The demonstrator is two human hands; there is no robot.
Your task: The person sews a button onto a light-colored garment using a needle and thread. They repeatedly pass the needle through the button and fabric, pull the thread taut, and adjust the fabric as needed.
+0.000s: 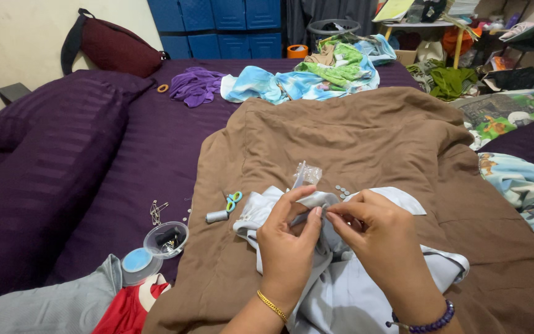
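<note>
A pale grey garment (pixel 341 278) is spread near on the brown blanket (pixel 366 136). Its upper fold is pinched between the closed grips of left hand (pixel 288 247) and right hand (pixel 378 238), which meet over it.

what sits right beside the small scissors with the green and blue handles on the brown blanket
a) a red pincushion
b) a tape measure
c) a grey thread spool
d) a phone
c, a grey thread spool lies just left of the scissors on the brown blanket.
</note>
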